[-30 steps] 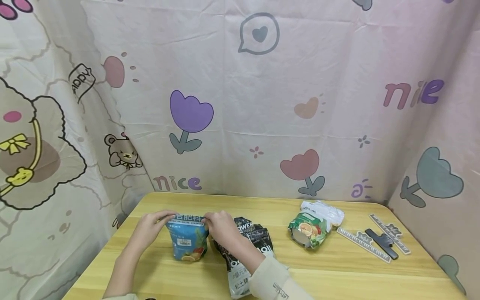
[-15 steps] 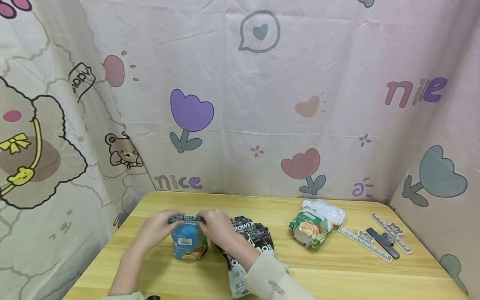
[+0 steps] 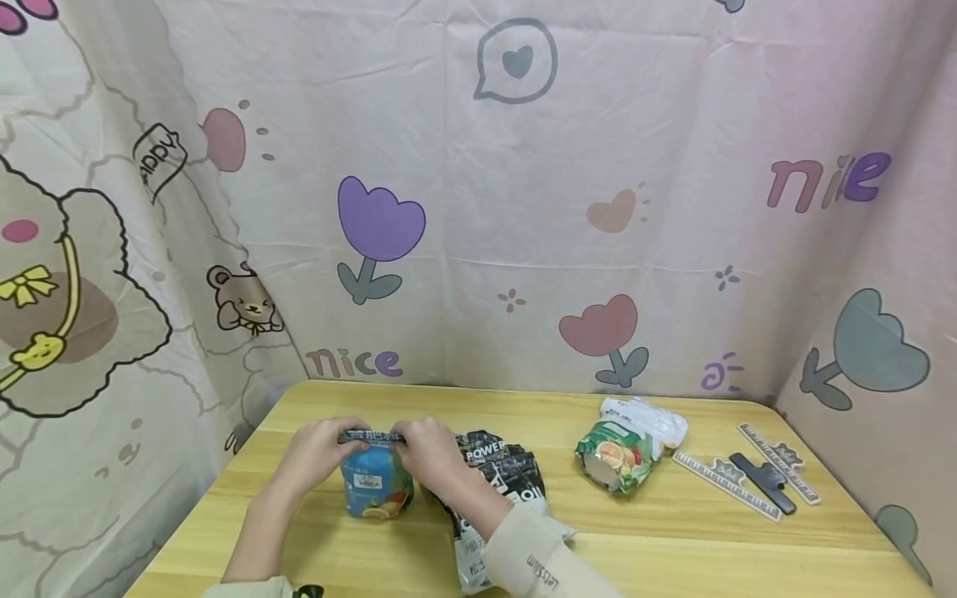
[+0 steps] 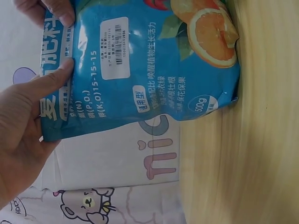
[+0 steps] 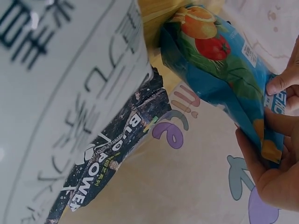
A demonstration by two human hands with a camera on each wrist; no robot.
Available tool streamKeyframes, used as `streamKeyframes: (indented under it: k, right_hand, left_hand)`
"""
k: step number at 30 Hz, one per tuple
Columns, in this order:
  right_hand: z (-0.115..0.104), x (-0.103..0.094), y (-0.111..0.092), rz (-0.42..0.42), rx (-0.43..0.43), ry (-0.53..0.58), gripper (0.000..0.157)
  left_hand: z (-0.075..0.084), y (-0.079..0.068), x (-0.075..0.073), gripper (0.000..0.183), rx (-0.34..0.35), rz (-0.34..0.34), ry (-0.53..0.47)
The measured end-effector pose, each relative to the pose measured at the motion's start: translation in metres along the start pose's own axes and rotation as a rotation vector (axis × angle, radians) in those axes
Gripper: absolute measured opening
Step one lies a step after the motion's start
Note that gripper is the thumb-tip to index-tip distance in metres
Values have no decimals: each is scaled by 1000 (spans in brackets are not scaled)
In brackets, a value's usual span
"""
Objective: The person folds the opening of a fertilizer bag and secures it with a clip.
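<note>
Blue plastic pouch with printed fruit (image 3: pixel 377 483) stands before pale cloth curtains (image 3: pixel 478 166) with tulip drawings — their tops cut off — on the left part of a yellowish wooden table (image 3: pixel 673 540). The right forearm (image 3: pixel 482 501) hides part of a black-and-white plastic bag (image 3: pixel 517 469); at right lies a green-and-white plastic bag (image 3: pixel 631 442). The left hand (image 3: pixel 317 448) and right hand (image 3: pixel 429 450) pinch the pouch's top edge, covering some lettering. A long black clip (image 3: pixel 761 482) lies between two pale strips (image 3: pixel 716 478); beside the left cuff (image 3: pixel 254 588), a dark object (image 3: pixel 308 591) is cut off.

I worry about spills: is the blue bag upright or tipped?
Upright: the bag stands on the table, its top edge pinched by both hands.
</note>
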State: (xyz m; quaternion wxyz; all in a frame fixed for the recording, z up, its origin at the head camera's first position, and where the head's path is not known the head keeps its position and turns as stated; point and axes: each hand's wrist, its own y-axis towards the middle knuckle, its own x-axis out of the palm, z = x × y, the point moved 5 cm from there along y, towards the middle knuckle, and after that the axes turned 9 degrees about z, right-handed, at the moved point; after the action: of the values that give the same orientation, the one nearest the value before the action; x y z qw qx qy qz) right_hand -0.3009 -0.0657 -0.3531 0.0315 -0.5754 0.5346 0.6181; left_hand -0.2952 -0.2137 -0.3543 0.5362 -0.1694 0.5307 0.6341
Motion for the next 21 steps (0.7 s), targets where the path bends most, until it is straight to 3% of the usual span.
streamKeyframes:
  k: [12, 21]
  right_hand:
    - [2, 0, 0, 39, -1, -30, 7]
    - [2, 2, -2, -51, 26, 12, 24]
  left_hand:
    - [-5, 2, 2, 12, -30, 9, -55]
    - [-19, -2, -2, 14, -44, 12, -259]
